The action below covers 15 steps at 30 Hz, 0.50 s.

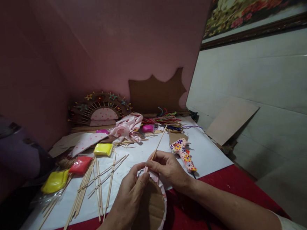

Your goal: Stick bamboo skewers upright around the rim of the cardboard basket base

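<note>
My left hand (133, 188) is closed on the upper left edge of a cardboard oval (152, 209) whose rim is wrapped in pink spotted cloth. Between the thumb and fingers of my right hand (164, 165) is a thin wooden stick (160, 140), slanting up to the right. The stick's lower end meets the top of the rim, where my fingertips hide the contact. Right of my right hand, a flower-patterned glue gun (184, 154) lies on white paper (208, 153).
Loose sticks (81, 190) spread at the left beside yellow (103, 149) and red (80, 165) clay packs. Pink cloth (128, 126), a decorated semicircular fan (103, 109) and colored cords (161, 120) lie at the back. A cut cardboard piece (154, 94) leans behind.
</note>
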Each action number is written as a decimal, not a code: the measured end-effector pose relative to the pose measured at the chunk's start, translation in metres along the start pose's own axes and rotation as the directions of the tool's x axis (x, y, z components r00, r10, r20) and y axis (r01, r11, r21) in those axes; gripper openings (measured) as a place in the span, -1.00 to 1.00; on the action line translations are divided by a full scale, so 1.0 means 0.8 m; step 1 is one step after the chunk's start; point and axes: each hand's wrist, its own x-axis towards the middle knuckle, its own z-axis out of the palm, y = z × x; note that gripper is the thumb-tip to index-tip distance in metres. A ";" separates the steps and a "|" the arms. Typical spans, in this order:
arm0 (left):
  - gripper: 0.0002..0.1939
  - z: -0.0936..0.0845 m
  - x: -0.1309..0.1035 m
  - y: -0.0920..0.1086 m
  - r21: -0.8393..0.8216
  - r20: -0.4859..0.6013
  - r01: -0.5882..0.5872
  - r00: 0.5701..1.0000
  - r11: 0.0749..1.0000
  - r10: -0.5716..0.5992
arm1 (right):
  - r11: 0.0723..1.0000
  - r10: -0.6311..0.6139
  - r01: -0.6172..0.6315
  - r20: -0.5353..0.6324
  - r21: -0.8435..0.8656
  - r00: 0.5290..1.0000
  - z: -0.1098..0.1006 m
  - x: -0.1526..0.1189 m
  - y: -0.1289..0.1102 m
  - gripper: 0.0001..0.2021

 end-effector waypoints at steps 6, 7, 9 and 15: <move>-0.73 0.003 -0.003 0.013 -0.088 -0.060 0.132 0.989 0.987 -0.138 | 0.999 -0.052 0.052 -0.049 -0.012 0.997 -0.001 -0.001 -0.002 -0.78; -0.72 0.003 -0.003 0.012 -0.140 -0.042 0.178 0.982 0.974 -0.185 | 0.998 -0.056 0.056 -0.052 -0.007 0.997 -0.001 -0.001 -0.001 -0.78; -0.72 0.002 -0.001 0.007 -0.235 0.028 0.253 0.967 0.938 -0.254 | 0.998 -0.061 0.061 -0.056 0.000 0.997 -0.002 -0.001 -0.001 -0.79; -0.75 0.001 0.003 -0.007 -0.304 0.131 0.264 0.963 0.915 -0.234 | 0.998 -0.045 0.045 -0.020 0.034 0.999 -0.002 0.000 0.003 -0.79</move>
